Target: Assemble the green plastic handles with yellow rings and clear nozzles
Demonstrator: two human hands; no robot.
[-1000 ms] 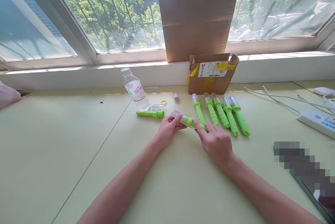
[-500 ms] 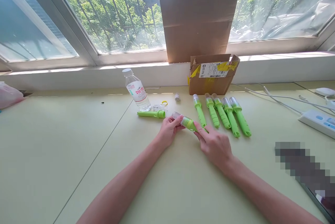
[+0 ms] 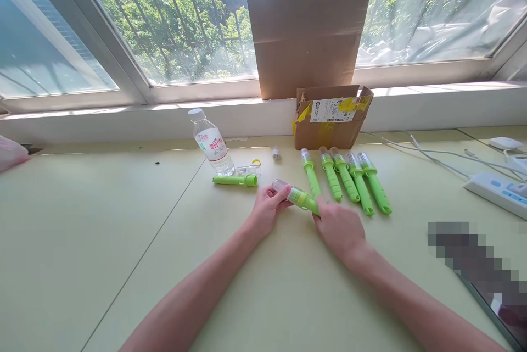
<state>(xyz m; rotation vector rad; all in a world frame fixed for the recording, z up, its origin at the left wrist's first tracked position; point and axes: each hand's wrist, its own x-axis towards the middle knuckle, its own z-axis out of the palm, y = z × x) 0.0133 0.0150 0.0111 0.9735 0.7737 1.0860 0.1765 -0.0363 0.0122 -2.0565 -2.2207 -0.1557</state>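
Observation:
Between my hands is a green torch-shaped stick (image 3: pixel 302 199) with a clear cap, tilted with its cap to the upper left. My left hand (image 3: pixel 269 206) is closed around the cap end. My right hand (image 3: pixel 340 228) wraps the lower green handle and hides its end. Left of them lies an uncapped green handle (image 3: pixel 234 180) with a threaded end. Just behind it are a loose clear cap (image 3: pixel 248 171) and a yellow ring (image 3: pixel 256 162). A small whitish cylinder (image 3: pixel 275 153) stands farther back.
Several capped green sticks (image 3: pixel 331 176) lie in a row to the right, before an open cardboard box (image 3: pixel 325 132). A water bottle (image 3: pixel 214 146) stands at back left. White cables (image 3: pixel 432 150), a power strip (image 3: pixel 496 190) and a blurred dark flat object (image 3: pixel 477 269) are at right.
My right hand has shifted its hold down the handle, with fingers now wrapped round its end and more green showing. My left hand stays on the cap. The view has shifted slightly.

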